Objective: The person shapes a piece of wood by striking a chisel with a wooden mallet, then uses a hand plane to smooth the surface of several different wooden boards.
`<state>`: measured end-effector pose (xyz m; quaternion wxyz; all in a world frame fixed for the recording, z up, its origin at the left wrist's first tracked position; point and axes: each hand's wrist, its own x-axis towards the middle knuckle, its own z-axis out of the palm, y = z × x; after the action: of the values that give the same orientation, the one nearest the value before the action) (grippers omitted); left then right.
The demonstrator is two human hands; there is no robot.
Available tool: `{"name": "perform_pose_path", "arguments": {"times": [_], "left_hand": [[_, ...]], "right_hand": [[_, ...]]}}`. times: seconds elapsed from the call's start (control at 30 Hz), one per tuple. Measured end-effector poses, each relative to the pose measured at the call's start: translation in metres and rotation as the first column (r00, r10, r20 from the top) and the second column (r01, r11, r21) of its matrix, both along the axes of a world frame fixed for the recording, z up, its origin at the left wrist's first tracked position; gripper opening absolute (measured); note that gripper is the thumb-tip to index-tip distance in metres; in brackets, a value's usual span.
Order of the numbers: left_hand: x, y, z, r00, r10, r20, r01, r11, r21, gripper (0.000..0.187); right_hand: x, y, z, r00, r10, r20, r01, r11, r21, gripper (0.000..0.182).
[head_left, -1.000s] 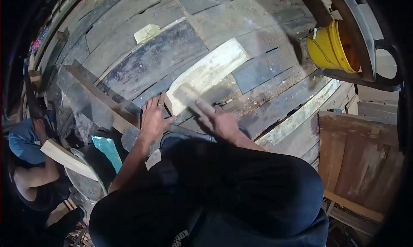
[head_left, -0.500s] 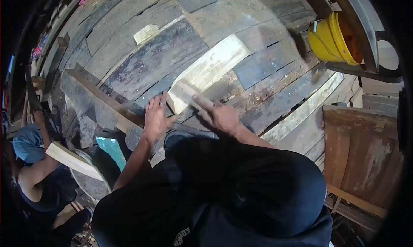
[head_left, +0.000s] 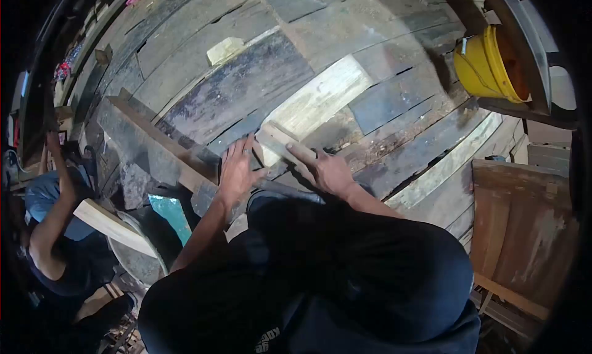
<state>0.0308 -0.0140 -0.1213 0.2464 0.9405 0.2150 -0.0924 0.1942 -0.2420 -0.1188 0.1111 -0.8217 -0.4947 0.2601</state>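
A thick pale wooden slab (head_left: pixel 324 95) lies at a slant on the plank floor in front of me. My right hand (head_left: pixel 335 176) grips a short flat block of wood (head_left: pixel 283 139), index finger stretched along it. The block lies across the slab's near end. Just left of that end, my left hand (head_left: pixel 237 172) has its fingers extended and its thumb apart, with fingertips right at the slab's edge. A dark bar (head_left: pixel 290 189) runs below both hands, close to my legs.
A dark angled beam (head_left: pixel 154 141) lies to the left, and a small pale offcut (head_left: pixel 226 50) farther out. At the upper right stands a yellow bucket (head_left: pixel 478 67), above a brown wooden panel (head_left: pixel 524 218). Another person (head_left: pixel 61 231) crouches at left beside a curved pale board (head_left: pixel 117 229).
The view has shifted slightly, so everything sits a little farther right and lower. The block in my right hand has slid slightly toward me on the slab. The other person's arm has moved.
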Motion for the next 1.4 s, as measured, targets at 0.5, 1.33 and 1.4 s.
{"name": "perform_pose_path", "arguments": {"times": [0.5,1.33,1.4], "left_hand": [[0.002,-0.002,0.009,1.000,0.020,0.009,-0.020,0.998,-0.058,0.110],[-0.002,0.003,0.000,0.999,0.052,-0.009,-0.051,0.997,0.054,0.117],[-0.001,0.001,0.002,0.997,0.081,0.011,-0.081,0.995,0.051,0.113]], "right_hand": [[0.001,0.003,-0.004,1.000,-0.009,-0.027,0.009,1.000,-0.003,0.058],[0.085,0.003,-0.003,0.810,-0.578,0.096,0.570,0.816,0.098,0.060],[0.035,0.008,-0.007,0.942,-0.333,0.053,0.318,0.930,0.184,0.058]]}}
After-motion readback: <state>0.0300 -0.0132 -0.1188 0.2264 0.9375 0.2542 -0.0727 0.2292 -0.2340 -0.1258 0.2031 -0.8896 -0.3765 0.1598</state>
